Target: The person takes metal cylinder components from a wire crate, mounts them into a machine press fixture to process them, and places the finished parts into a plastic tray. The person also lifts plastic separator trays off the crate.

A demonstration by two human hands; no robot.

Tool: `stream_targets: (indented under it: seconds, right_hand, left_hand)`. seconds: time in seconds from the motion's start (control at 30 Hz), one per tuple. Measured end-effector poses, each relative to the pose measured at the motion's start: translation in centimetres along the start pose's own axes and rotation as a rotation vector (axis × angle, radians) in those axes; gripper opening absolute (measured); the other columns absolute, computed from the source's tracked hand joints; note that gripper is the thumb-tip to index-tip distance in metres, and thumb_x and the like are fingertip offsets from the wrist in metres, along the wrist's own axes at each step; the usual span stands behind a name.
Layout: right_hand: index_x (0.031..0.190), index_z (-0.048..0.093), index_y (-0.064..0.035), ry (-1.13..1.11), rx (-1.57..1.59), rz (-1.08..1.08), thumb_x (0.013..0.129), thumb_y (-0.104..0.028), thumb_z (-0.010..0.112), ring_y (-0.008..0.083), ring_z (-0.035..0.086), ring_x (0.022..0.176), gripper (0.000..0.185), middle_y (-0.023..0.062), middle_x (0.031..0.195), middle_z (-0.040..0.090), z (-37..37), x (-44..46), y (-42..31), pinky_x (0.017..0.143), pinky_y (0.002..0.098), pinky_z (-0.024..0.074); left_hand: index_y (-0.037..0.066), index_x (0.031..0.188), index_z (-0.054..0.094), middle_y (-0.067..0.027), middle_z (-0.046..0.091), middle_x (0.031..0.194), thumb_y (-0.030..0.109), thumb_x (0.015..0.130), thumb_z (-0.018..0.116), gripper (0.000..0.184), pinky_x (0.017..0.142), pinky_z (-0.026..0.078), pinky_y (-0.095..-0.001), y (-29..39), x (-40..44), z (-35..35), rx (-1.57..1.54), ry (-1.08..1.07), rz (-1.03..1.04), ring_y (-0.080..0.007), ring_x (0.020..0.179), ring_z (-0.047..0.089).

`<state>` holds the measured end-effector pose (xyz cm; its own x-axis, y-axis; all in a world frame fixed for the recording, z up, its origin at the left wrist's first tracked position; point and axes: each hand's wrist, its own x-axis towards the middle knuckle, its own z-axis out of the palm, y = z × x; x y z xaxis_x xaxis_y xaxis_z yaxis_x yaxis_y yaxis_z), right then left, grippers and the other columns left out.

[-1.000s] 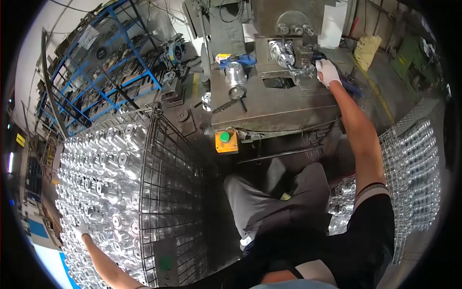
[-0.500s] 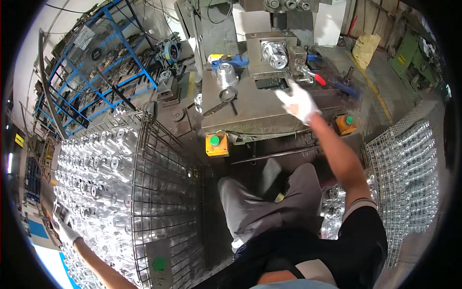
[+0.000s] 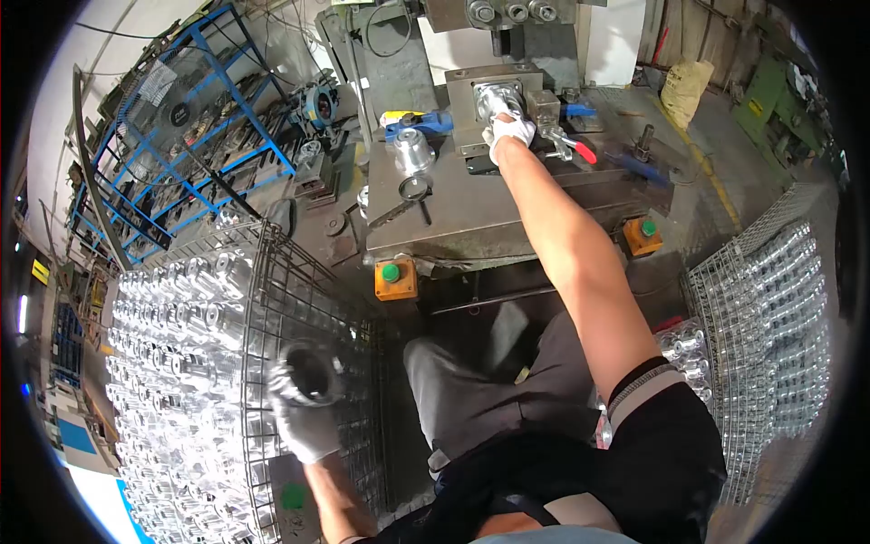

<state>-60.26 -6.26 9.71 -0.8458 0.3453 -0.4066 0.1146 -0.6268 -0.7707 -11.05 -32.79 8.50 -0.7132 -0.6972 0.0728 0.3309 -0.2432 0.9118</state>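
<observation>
My left hand, in a white glove, grips a shiny cup-shaped metal part by its side. Its dark round opening shows, and motion blurs it in front of the wire basket. My gloved right hand reaches to the machine, fingers closed around the near end of a similar metal part seated in the fixture block. The hand covers part of it. Just right of that hand is a toggle clamp with a red handle. Another metal part stands on the machine table.
A wire basket full of metal parts stands at left, another wire basket at right. Yellow boxes with green buttons, one left and one right, sit at the table front. A ring-shaped tool and blue air gun lie on the table.
My left hand has come right from the far side of the left basket, now carrying a metal part. My right hand has moved forward and left from over the table onto the part in the fixture.
</observation>
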Motion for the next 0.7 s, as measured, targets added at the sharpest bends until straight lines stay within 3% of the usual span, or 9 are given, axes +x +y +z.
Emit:
stream_targets:
  seconds: [0.13,0.17,0.27,0.37,0.47,0.5,0.57,0.6,0.7]
  right_hand:
    - [0.107,0.053,-0.0156,0.065,0.018,0.046,0.079,-0.016,0.064,0.0177,0.058,0.073,0.030,0.0047,0.093,0.059,0.4,-0.7,-0.4,0.050,0.0331,0.0503]
    - [0.107,0.053,-0.0156,0.061,0.017,0.043,0.079,-0.016,0.064,0.0177,0.058,0.073,0.030,0.0047,0.093,0.059,0.5,-1.0,-1.0,0.050,0.0331,0.0503]
    - [0.109,0.054,-0.0154,-0.034,0.105,0.058,0.079,-0.016,0.065,0.0187,0.058,0.077,0.032,0.0030,0.098,0.059,-1.1,-2.2,0.0,0.053,0.0354,0.0505]
    - [0.102,0.057,-0.0186,0.055,0.122,0.042,0.079,-0.016,0.066,0.0156,0.055,0.070,0.025,-0.0003,0.096,0.059,-0.9,-2.7,0.1,0.050,0.0322,0.0495]
    - [0.100,0.060,-0.0143,-0.226,0.135,0.076,0.077,-0.038,0.073,0.0120,0.057,0.070,0.036,0.0002,0.092,0.062,-4.1,-11.2,0.2,0.055,0.0271,0.0530]
    - [0.104,0.061,-0.0136,-0.228,0.064,0.081,0.078,-0.035,0.072,0.0119,0.059,0.074,0.035,-0.0004,0.097,0.063,-6.0,-12.9,0.9,0.058,0.0272,0.0542]
    - [0.109,0.057,-0.0133,-0.388,0.047,-0.033,0.083,-0.026,0.068,0.0174,0.063,0.087,0.032,0.0031,0.111,0.061,-10.7,-14.6,3.0,0.064,0.0305,0.0556]
    - [0.111,0.055,-0.0127,-0.418,0.025,-0.060,0.083,-0.025,0.068,0.0190,0.063,0.088,0.034,0.0046,0.111,0.060,-13.7,-15.6,3.5,0.065,0.0320,0.0559]
    - [0.116,0.048,-0.0109,-0.360,-0.070,0.071,0.085,-0.020,0.065,0.0209,0.064,0.084,0.037,0.0088,0.109,0.060,-23.7,-15.8,3.0,0.060,0.0309,0.0535]
  left_hand:
    - [0.010,0.131,0.043,-0.0132,0.046,0.131,0.043,0.093,0.039,0.050,0.098,0.040,-0.0515,-4.1,-1.3,4.7,0.017,-0.160,-0.143,-0.0305,0.121,0.045]
    - [0.010,0.131,0.043,-0.0129,0.046,0.131,0.043,0.093,0.039,0.050,0.100,0.038,-0.0504,-5.1,-1.2,4.9,-0.378,-0.185,-0.308,-0.0294,0.122,0.044]
    - [0.008,0.132,0.044,-0.0086,0.048,0.133,0.043,0.093,0.041,0.052,0.108,0.028,-0.0431,-7.7,-1.9,5.3,-0.392,-0.248,-0.355,-0.0262,0.123,0.043]
    - [0.008,0.129,0.046,-0.0044,0.051,0.130,0.034,0.093,0.048,0.044,0.105,0.032,-0.0419,-7.6,-2.4,7.0,-0.426,-0.358,-0.420,-0.0208,0.121,0.045]
    - [0.009,0.132,0.043,-0.0016,0.051,0.126,0.026,0.095,0.045,0.040,0.101,0.035,-0.0354,-8.0,-2.1,8.1,-0.455,-0.457,-0.430,-0.0163,0.117,0.047]
    - [0.010,0.134,0.041,-0.0007,0.051,0.125,0.022,0.096,0.043,0.040,0.100,0.036,-0.0348,-7.7,-1.9,8.7,-0.461,-0.516,-0.430,-0.0159,0.115,0.048]
    - [0.010,0.134,0.040,-0.0013,0.050,0.128,0.024,0.093,0.047,0.044,0.097,0.039,-0.0331,-8.0,-1.9,8.6,-0.445,-0.571,-0.413,-0.0154,0.115,0.048]
    - [0.013,0.137,0.036,-0.0038,0.051,0.126,0.037,0.083,0.066,0.066,0.081,0.049,-0.0394,-8.5,-1.7,8.8,-0.349,-0.382,-0.517,-0.0228,0.109,0.053]
    - [0.015,0.133,0.042,-0.0050,0.050,0.129,0.051,0.089,0.049,0.057,0.081,0.049,-0.0405,-9.3,-2.2,9.4,-0.349,-0.315,-0.690,-0.0235,0.109,0.053]
